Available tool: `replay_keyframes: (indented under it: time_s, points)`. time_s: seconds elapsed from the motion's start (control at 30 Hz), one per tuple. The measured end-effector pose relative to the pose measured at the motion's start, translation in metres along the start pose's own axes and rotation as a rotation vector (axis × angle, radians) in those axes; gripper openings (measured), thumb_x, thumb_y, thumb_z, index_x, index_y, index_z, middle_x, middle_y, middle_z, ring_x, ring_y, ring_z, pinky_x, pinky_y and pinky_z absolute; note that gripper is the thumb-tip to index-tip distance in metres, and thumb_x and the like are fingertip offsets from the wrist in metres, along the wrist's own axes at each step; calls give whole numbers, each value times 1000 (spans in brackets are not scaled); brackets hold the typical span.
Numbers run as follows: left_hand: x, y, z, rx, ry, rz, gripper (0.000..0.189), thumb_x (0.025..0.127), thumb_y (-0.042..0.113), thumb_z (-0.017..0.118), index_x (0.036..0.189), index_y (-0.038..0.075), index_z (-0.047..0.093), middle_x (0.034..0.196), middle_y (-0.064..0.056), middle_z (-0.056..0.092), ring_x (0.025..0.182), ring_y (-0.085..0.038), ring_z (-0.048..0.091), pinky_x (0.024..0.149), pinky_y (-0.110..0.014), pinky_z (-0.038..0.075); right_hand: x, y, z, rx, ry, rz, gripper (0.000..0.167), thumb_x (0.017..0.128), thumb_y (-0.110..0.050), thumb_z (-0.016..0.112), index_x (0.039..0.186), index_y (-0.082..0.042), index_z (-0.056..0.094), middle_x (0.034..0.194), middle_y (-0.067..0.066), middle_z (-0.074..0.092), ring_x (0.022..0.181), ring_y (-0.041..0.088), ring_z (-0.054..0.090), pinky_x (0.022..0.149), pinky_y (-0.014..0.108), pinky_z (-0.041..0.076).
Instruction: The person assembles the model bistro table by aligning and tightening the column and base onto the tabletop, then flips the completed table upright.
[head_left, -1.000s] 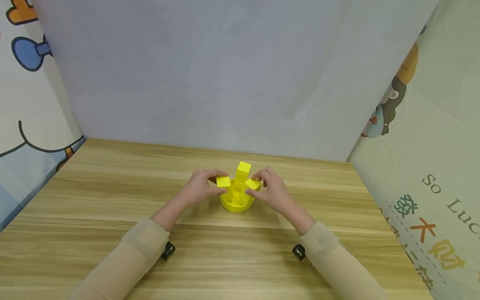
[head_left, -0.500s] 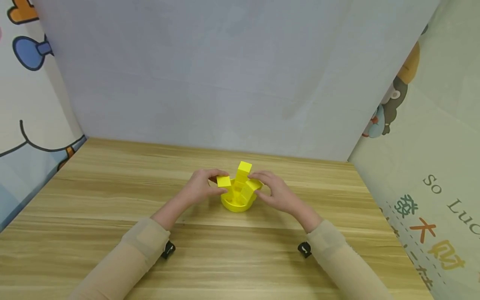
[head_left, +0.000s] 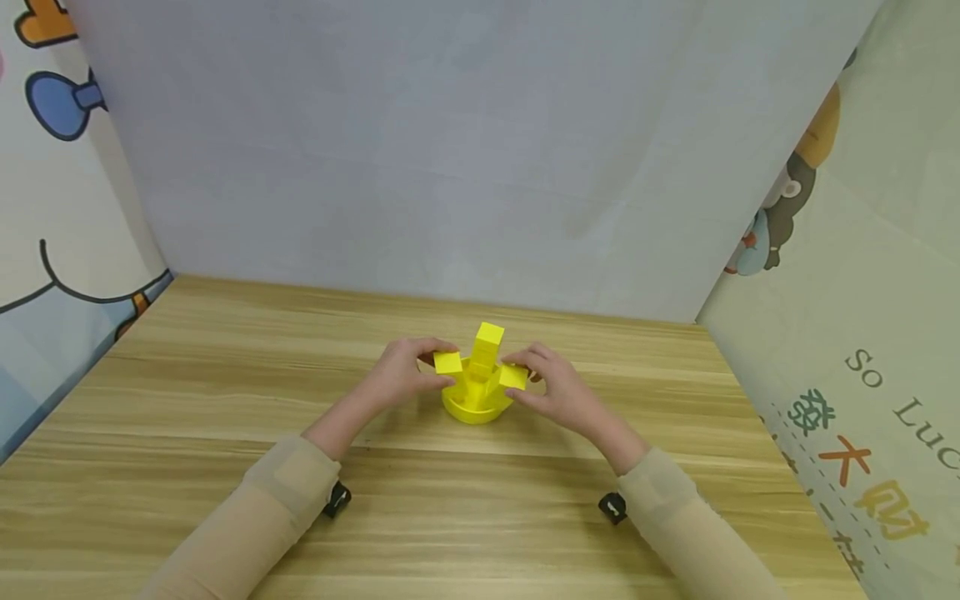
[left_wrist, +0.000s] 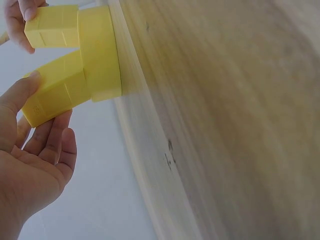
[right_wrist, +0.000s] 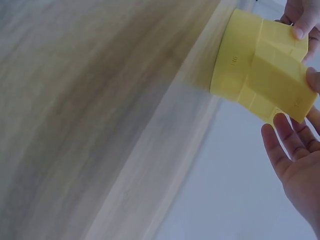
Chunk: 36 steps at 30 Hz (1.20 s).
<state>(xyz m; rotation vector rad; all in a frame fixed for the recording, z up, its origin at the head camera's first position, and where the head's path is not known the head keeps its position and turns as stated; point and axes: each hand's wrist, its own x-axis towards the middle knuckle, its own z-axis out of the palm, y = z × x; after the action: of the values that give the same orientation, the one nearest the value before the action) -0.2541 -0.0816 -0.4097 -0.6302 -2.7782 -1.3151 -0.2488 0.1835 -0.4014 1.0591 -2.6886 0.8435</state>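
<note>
A round, shallow yellow base (head_left: 474, 414) stands on the table with several yellow square blocks set in it. My left hand (head_left: 405, 371) pinches the upper part of the left block (head_left: 447, 362) between thumb and fingers; in the left wrist view this block (left_wrist: 57, 90) leans outward from the base. On the other side, my right hand (head_left: 558, 387) pinches the right block (head_left: 513, 377), whose embossed marking shows in the right wrist view. A taller-looking back block (head_left: 489, 335) stands between them, touched by neither hand. The lower ends of the blocks are partly hidden inside the base.
The wood-grain table (head_left: 465, 508) reaches back to a plain grey cloth wall (head_left: 420, 150). Printed sheets with cartoon figures flank it on the left (head_left: 67, 192) and right (head_left: 862, 275). Black wrist-camera mounts (head_left: 337, 500) sit under both cuffs.
The right hand loosened from the right block, shifted slightly right, and now pinches it again. That block has turned, its top now facing up squarely. The left hand holds still.
</note>
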Motion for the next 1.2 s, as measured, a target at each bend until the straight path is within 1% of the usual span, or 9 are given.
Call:
replay_keyframes:
  time_s: [0.2, 0.43, 0.6, 0.7, 0.8, 0.9, 0.97, 1.03, 1.2]
  points:
    - [0, 0, 0, -9, 0, -7, 44, 81, 20, 76, 122, 10, 63, 112, -7, 66, 99, -29, 60, 82, -37, 51, -2, -5, 5, 8, 50, 99, 39, 82, -23, 75, 116, -7, 63, 96, 2, 56, 80, 13, 53, 69, 25, 51]
    - [1, 0, 1, -8, -2, -17, 44, 81, 20, 76, 122, 11, 63, 115, -6, 65, 100, -27, 60, 83, -37, 51, -2, -16, 13, 0, 129, 219, 40, 78, -28, 78, 110, -7, 64, 86, 3, 54, 71, 15, 50, 62, 25, 47]
    - [1, 0, 1, -5, -1, -11, 44, 81, 20, 76, 122, 11, 64, 115, -6, 65, 99, -27, 60, 83, -37, 51, -2, -19, 16, -27, 126, 256, 49, 78, -34, 78, 115, -7, 61, 83, 2, 53, 72, 17, 49, 60, 26, 44]
    - [1, 0, 0, -8, 1, -5, 44, 81, 20, 76, 121, 11, 64, 114, -6, 65, 99, -27, 60, 83, -37, 51, -2, -16, 12, -2, 96, 196, 58, 78, -33, 77, 125, -6, 56, 94, 4, 56, 82, 20, 54, 66, 29, 50]
    - [1, -1, 0, -8, 3, 3, 43, 81, 20, 76, 121, 10, 64, 113, -7, 66, 99, -27, 61, 83, -37, 51, -2, -8, 7, 40, 40, 66, 62, 81, -25, 76, 133, -5, 50, 116, 8, 58, 103, 23, 56, 79, 36, 53]
    - [1, -2, 1, -5, 3, 8, 43, 81, 20, 76, 121, 10, 64, 113, -7, 66, 98, -27, 61, 82, -37, 51, -3, -2, 1, 78, -24, -65, 60, 83, -13, 73, 136, -3, 47, 134, 11, 51, 120, 26, 50, 90, 41, 50]
    - [2, -2, 1, -4, 3, 9, 43, 81, 20, 76, 121, 10, 64, 113, -7, 66, 98, -27, 61, 81, -36, 51, -4, 1, -2, 84, -54, -119, 56, 84, -9, 71, 134, -2, 48, 137, 11, 50, 122, 27, 49, 92, 42, 49]
    - [2, -3, 1, -2, 4, 9, 43, 81, 21, 76, 121, 11, 64, 113, -6, 66, 98, -26, 61, 81, -36, 51, -4, 2, -4, 81, -73, -139, 52, 85, -7, 69, 133, -2, 50, 136, 12, 51, 121, 27, 50, 91, 43, 49]
    - [2, -3, 1, 2, 12, 13, 44, 81, 20, 76, 121, 10, 64, 114, -7, 66, 97, -25, 61, 81, -36, 51, -5, 4, -4, 53, -88, -139, 48, 87, -8, 67, 132, -3, 52, 134, 12, 53, 118, 25, 52, 89, 41, 50]
